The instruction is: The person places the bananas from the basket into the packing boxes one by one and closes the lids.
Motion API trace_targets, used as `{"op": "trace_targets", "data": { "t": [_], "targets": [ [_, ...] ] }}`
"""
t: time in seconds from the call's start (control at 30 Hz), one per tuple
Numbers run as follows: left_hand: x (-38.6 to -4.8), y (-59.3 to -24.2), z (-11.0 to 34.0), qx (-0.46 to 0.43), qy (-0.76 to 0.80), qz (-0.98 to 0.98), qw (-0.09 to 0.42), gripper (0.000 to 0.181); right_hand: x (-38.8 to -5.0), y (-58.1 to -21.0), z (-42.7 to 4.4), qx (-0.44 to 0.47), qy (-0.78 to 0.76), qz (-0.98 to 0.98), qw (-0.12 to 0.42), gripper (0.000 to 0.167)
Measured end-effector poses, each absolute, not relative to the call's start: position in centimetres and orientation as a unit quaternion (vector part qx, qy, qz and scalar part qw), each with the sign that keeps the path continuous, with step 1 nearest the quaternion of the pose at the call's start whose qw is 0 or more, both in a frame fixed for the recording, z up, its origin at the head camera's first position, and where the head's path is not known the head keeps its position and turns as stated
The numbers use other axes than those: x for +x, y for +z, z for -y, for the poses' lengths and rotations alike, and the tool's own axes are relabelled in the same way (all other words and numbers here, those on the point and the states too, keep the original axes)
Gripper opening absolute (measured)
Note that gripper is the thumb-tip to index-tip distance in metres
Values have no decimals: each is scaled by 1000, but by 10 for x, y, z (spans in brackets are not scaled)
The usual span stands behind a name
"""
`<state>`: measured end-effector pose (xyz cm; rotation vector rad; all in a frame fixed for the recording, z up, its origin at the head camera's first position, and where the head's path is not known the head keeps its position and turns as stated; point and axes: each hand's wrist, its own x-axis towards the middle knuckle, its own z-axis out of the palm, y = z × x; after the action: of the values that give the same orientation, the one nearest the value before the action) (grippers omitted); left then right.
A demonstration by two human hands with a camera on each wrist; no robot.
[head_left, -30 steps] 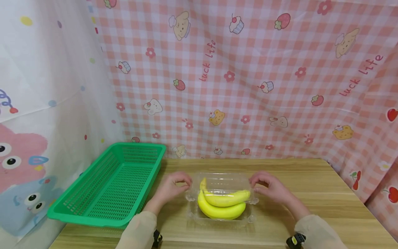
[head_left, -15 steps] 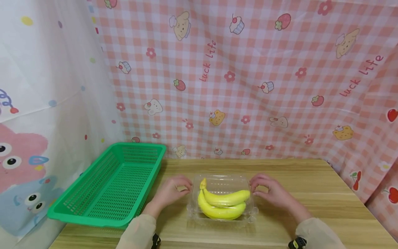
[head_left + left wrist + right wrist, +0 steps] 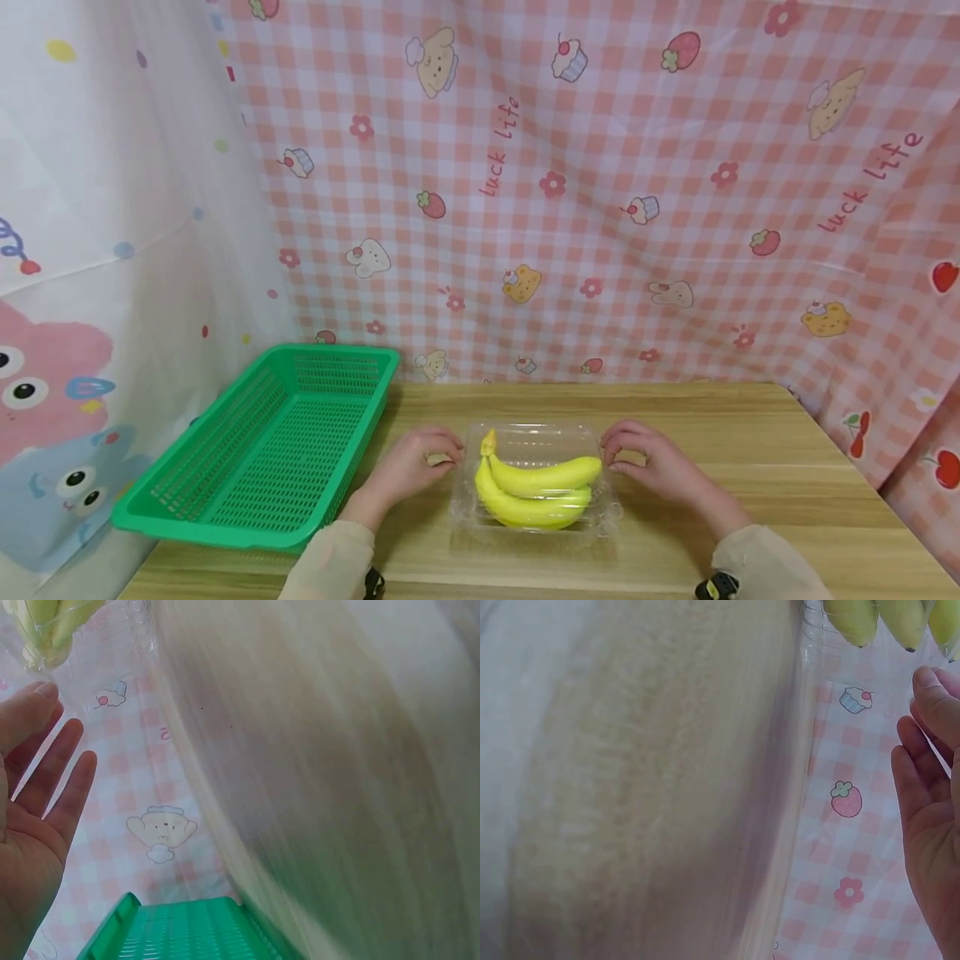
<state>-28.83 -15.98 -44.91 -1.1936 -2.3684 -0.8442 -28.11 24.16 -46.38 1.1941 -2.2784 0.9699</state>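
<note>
A clear plastic clamshell box (image 3: 551, 435) lies on the table with a bunch of yellow bananas (image 3: 540, 479) inside. Its lid is down over the fruit. At the box's left side, my left hand (image 3: 416, 460) pinches the lid edge between thumb and fingers. My right hand (image 3: 648, 457) does likewise at the right side. In the left wrist view the thumb (image 3: 34, 705) meets the box near the banana stem, other fingers spread loosely. The right wrist view shows the thumb (image 3: 934, 694) by the box, below the banana tips (image 3: 904, 626). Exact fingertip contact is hard to see.
A green plastic basket (image 3: 292, 458) with slotted walls stands on the table's left, close to my left forearm. The wooden table (image 3: 757, 467) extends to the right. Patterned cloth (image 3: 480, 208) hangs behind, with more cloth at both sides.
The lid has come down toward me, its front tabs now meeting the base. Both hands have shifted only slightly with it. The bananas and basket have stayed put.
</note>
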Motion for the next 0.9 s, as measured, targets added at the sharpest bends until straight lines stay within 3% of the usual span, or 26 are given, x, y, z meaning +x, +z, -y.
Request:
{"op": "trace_targets", "data": {
  "t": [0.27, 0.43, 0.7, 0.9],
  "targets": [
    [-288, -450, 159, -420, -301, 837, 179, 17, -275, -459, -244, 446, 300, 810, 235, 33],
    [-281, -446, 156, -383, -291, 860, 168, 12, -262, -455, -245, 413, 267, 838, 238, 29],
    [-264, -440, 150, -312, -337, 881, 119, 8, -241, -454, -236, 345, 273, 864, 246, 21],
    [-254, -440, 150, -259, -422, 866, 68, 5, -227, -453, -227, 291, 340, 868, 217, 19]
  ]
}}
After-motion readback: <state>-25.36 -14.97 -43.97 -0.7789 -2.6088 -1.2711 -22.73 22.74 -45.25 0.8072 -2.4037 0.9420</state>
